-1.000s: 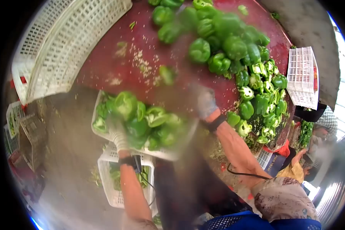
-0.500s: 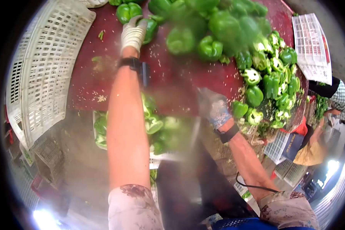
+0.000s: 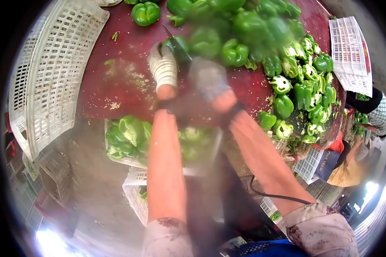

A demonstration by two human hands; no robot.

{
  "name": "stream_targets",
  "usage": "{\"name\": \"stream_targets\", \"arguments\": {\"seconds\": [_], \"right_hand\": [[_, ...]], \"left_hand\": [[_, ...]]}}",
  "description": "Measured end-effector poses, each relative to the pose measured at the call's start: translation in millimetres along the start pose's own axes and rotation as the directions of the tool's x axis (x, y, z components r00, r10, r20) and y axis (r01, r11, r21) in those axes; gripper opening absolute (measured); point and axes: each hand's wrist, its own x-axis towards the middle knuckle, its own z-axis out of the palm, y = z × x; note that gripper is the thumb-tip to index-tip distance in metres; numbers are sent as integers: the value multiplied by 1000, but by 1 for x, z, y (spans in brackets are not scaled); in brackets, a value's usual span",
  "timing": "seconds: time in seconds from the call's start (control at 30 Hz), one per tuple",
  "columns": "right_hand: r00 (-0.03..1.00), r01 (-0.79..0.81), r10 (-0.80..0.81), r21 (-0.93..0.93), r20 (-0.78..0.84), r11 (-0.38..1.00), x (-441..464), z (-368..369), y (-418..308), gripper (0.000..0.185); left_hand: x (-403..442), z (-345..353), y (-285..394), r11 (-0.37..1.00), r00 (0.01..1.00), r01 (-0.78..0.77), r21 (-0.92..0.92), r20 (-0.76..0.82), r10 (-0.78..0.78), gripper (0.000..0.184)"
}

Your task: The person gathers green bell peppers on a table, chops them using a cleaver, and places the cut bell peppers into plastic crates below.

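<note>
On the red table (image 3: pixel 98 85) by crates (image 3: pixel 55 60), left fingers (image 3: pixel 155 53) clasp a pepper (image 3: pixel 182 41), right fingers (image 3: pixel 198 70) a knife (image 3: pixel 178 43).

Heaped green peppers (image 3: pixel 303 95), a red worktable (image 3: pixel 124 92) and plastic crates (image 3: pixel 55 68) mark a produce-preparation workplace.

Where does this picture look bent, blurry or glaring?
Head view: the crate at left looks bowed inside a dark rounded border; haze blurs the right hand, while the left hand looks clearer; white glare shows at lower left and lower right.
</note>
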Motion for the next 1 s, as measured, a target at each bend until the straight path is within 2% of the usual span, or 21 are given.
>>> {"name": "stream_targets", "arguments": {"seconds": [0.07, 0.1, 0.13, 0.17, 0.2, 0.27, 0.3, 0.33, 0.4, 0.43, 0.47, 0.53, 0.57, 0.6, 0.63, 0.7, 0.73, 0.8, 0.9, 0.93, 1.0], "right_hand": [[988, -138, 132, 70, 85, 988, 9, 26, -4, 16], [988, -62, 52, 62, 146, 996, 7, 29, -2, 17], [980, 6, -16, 54, 198, 999, 6, 27, 7, 17], [968, 88, -96, 45, 232, 995, 15, 23, 14, 18], [966, 4, -25, 84, 256, 996, 20, 38, 16, 18], [986, 10, -29, 119, 163, 993, 21, 53, 17, 19], [990, 6, -26, 146, 136, 989, 11, 61, 18, 19], [993, 35, -51, 152, 104, 988, 2, 65, 18, 19], [991, 88, -107, 193, 86, 977, -17, 59, 14, 20], [985, 118, -141, 217, 95, 969, -26, 47, 7, 21], [980, 189, -199, 234, 19, 954, -40, 23, -7, 20], [954, 299, -270, 327, -131, 897, -80, -8, -23, 17], [955, 297, -264, 377, -137, 878, -95, -13, -27, 16], [955, 295, -259, 425, -142, 856, -109, -19, -31, 15], [970, 237, -234, 446, -62, 863, -124, -26, -37, 15], [978, 184, -208, 394, 18, 900, -140, -27, -43, 15], [980, 179, -198, 325, 26, 929, -152, -26, -45, 15], [983, 41, -89, 279, 163, 959, -169, -26, -40, 16], [986, -51, 17, 202, 169, 978, -177, -10, -22, 17], [993, -6, -29, 291, 117, 957, -175, -7, -14, 17], [994, 58, -84, 305, 72, 951, -174, -6, -5, 15]], "left_hand": [[14, -3, 5, 999, 998, -34, 26, 57, 32, 33], [13, -6, 5, 998, 995, -34, 45, 91, 30, 33], [14, -6, -1, 992, 987, 45, -122, 160, -25, 33], [16, 0, -1, 986, 985, 44, -161, 173, -16, 35], [18, 6, -12, 981, 982, 42, -191, 188, -5, 36], [17, -4, -4, 979, 972, 85, -183, 232, -41, 38], [2, -15, 18, 910, 949, 203, -362, 300, -93, 38], [-5, -23, 27, 915, 947, 208, -344, 306, -100, 39], [-10, -29, 30, 991, 978, 50, -126, 207, -23, 41], [-19, -38, 27, 997, 989, 19, -73, 150, -7, 42], [-31, -48, 27, 998, 995, 14, -60, 104, -8, 43], [-67, -81, 30, 974, 998, 57, -217, 7, -57, 44], [-87, -102, 37, 955, 998, 41, -294, -38, -55, 43], [-106, -123, 49, 934, 984, 115, -337, -92, -154, 41], [-124, -144, 61, 906, 956, 188, -380, -142, -258, 39], [-150, -184, 67, 750, 886, 347, -563, -65, -459, 35], [-159, -198, 40, 900, 926, 275, -339, -158, -343, 34], [-177, -215, -4, 968, 944, 233, -91, -219, -248, 28], [-174, -209, -29, 890, 847, 373, -263, -295, -442, 27], [-166, -207, -22, 942, 890, 335, -28, -320, -326, 31], [-153, -211, -49, 980, 935, 197, -36, -294, -199, 36]]}}
